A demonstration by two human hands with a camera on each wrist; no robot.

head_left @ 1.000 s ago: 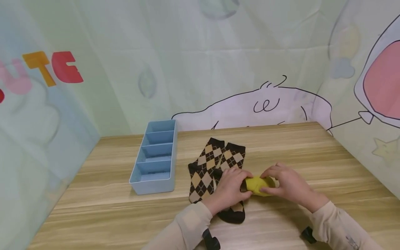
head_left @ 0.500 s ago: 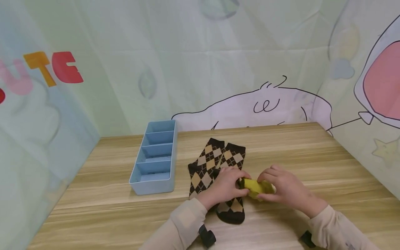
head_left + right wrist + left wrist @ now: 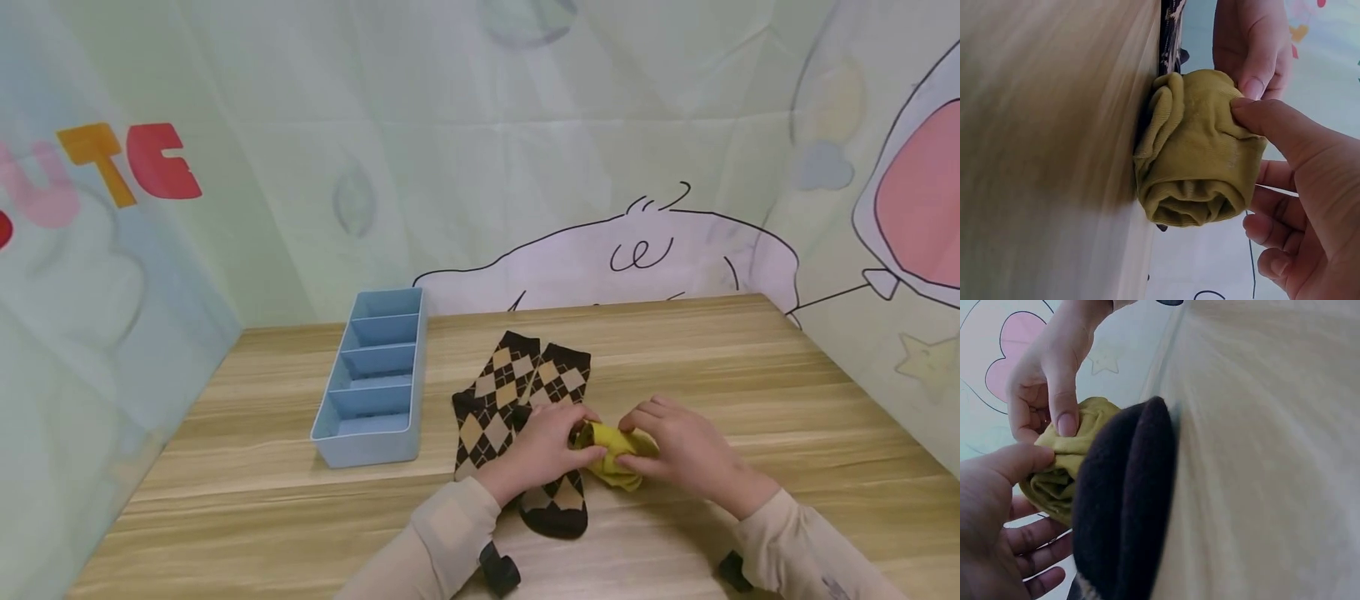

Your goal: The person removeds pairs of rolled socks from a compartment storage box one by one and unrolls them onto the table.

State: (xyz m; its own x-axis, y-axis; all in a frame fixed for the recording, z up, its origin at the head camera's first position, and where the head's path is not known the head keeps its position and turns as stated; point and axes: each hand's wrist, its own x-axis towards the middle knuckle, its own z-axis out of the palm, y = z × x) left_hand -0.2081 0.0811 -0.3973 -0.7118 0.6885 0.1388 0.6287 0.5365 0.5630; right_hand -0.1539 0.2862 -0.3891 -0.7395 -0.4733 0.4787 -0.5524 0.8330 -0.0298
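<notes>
A mustard-yellow sock bundle [image 3: 617, 442], rolled up, is between both hands at the right of the argyle socks. My left hand [image 3: 546, 443] pinches its left end, thumb on top in the left wrist view. From the other side my right hand [image 3: 686, 454] grips it with the thumb across the cloth. The right wrist view shows the bundle's coiled end [image 3: 1191, 203] and a loose fold along its side. Two brown-and-tan argyle socks, a left one [image 3: 483, 429] and a right one [image 3: 564, 379], lie flat, partly hidden under my left hand and forearm.
A blue divided box [image 3: 369, 451] with several compartments stands left of the socks on the wooden table [image 3: 247, 500]. Printed cloth walls [image 3: 480, 167] enclose the table at the back and sides. A dark strap end [image 3: 498, 571] hangs from the left wrist.
The yellow sock bundle has turned and shifted slightly toward the person, showing an open rolled end near the left hand. Both hands have changed their hold a little; the box and argyle socks stayed put.
</notes>
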